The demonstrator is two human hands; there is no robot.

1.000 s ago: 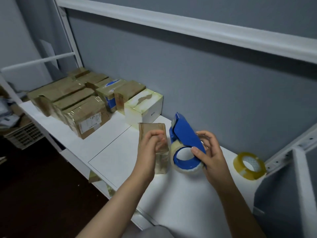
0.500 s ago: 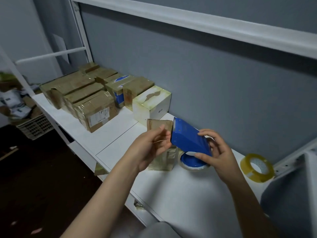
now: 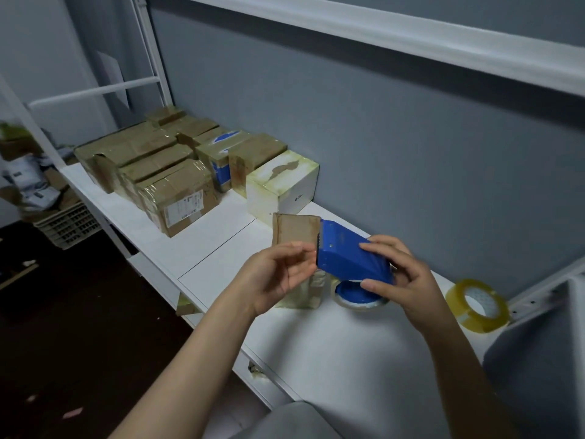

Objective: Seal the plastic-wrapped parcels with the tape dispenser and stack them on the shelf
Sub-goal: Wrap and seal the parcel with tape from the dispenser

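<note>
One parcel point(image 3: 294, 231) upright on shelf point(image 3: 348, 346), pinched by L fingers point(image 3: 297, 248); R fingers point(image 3: 380, 243) grip tape dispenser point(image 3: 346, 259) at parcel's top-R edge

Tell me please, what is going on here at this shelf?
A person is taping a small brown parcel that stands upright on the white shelf. The right hand grips the blue tape dispenser, whose toothed edge lies against the parcel. The left hand is at the parcel's front, beside that edge; whether it pinches tape, I cannot tell. Wrapped parcels and a white box sit further left along the shelf, and a spare yellowish tape roll lies to the right.
</note>
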